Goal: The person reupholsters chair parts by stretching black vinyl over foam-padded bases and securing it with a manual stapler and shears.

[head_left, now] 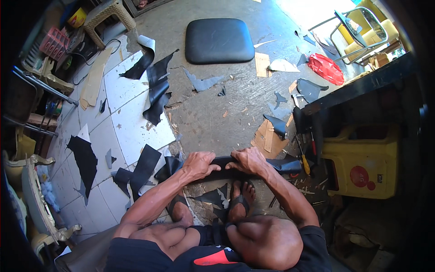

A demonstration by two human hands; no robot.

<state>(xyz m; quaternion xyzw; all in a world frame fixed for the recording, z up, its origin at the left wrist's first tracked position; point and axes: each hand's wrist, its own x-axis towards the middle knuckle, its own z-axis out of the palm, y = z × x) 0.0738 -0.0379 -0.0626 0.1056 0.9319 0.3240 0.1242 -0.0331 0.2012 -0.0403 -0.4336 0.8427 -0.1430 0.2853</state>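
Observation:
A long strip of black leatherette [223, 161] stretches crosswise in front of my feet. My left hand [199, 164] is closed on it left of the middle, the thumb pointing inward. Close beside it, my right hand [250, 161] grips the same strip, with a short stretch showing between the two thumbs. The strip's loose ends reach past both hands, the right one [285, 166] lying near a yellow-handled screwdriver [306, 166]. My fingertips are partly hidden behind the strip. Farther off, a black padded seat cushion [219, 41] lies on the floor.
Black offcuts [156, 93] lie over the white tiles [129, 133] and concrete. At right are a yellow plastic container [360, 158], a red-handled tool [313, 143] and a dark bench edge [362, 81]. A red plastic bag [325, 69] and a woven stool [106, 20] stand farther away.

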